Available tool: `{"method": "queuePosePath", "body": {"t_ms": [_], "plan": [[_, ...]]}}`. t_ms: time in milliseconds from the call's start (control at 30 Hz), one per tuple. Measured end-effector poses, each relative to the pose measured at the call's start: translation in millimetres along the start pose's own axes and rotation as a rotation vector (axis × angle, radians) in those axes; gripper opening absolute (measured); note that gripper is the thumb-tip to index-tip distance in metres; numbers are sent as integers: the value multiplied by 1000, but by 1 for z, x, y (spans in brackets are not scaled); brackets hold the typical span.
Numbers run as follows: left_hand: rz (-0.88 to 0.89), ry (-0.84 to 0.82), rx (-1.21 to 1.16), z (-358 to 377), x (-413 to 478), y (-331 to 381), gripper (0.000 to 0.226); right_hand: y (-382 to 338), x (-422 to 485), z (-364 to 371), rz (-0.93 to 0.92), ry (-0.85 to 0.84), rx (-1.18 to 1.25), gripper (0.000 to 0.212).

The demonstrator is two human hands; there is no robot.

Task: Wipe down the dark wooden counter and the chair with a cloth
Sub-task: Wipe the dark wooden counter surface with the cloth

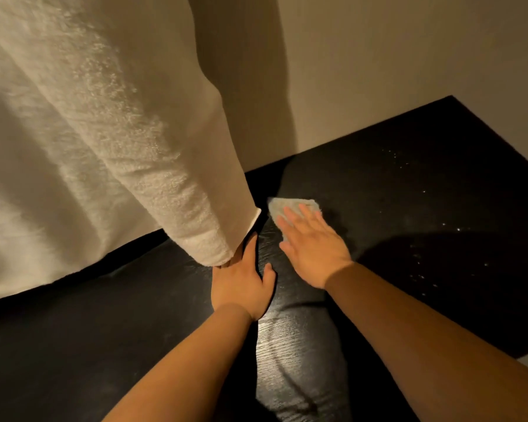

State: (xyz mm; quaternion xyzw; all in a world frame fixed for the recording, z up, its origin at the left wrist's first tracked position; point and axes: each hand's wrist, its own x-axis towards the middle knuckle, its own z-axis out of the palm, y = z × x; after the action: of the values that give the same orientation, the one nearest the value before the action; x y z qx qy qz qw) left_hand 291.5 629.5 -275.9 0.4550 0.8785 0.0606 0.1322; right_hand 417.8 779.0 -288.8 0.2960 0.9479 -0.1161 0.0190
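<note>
The dark wooden counter [409,208] fills the lower half of the view. A small pale cloth [279,207] lies flat on it near the middle. My right hand [311,245] presses down on the cloth with straight, spread fingers; the cloth's far edge shows beyond the fingertips. My left hand [241,281] is at the hanging corner of a large white towel [104,147]; its fingers go under the towel's hem and are hidden there, while the thumb lies on the counter. No chair is in view.
The white towel hangs from above and covers the left side of the counter's back edge. A beige wall [393,71] stands behind the counter. Pale specks [424,260] dot the counter's right part. The counter's right edge runs down at the far right.
</note>
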Motion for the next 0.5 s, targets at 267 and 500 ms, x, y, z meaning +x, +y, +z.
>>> {"method": "queuePosePath", "body": {"t_ms": [267, 500], "plan": [[-9, -6, -4, -1, 3, 2, 74, 38, 54, -17, -49, -31, 28, 71], [-24, -21, 10, -2, 4, 2, 76, 5, 25, -11, -176, -6, 13, 64]]}}
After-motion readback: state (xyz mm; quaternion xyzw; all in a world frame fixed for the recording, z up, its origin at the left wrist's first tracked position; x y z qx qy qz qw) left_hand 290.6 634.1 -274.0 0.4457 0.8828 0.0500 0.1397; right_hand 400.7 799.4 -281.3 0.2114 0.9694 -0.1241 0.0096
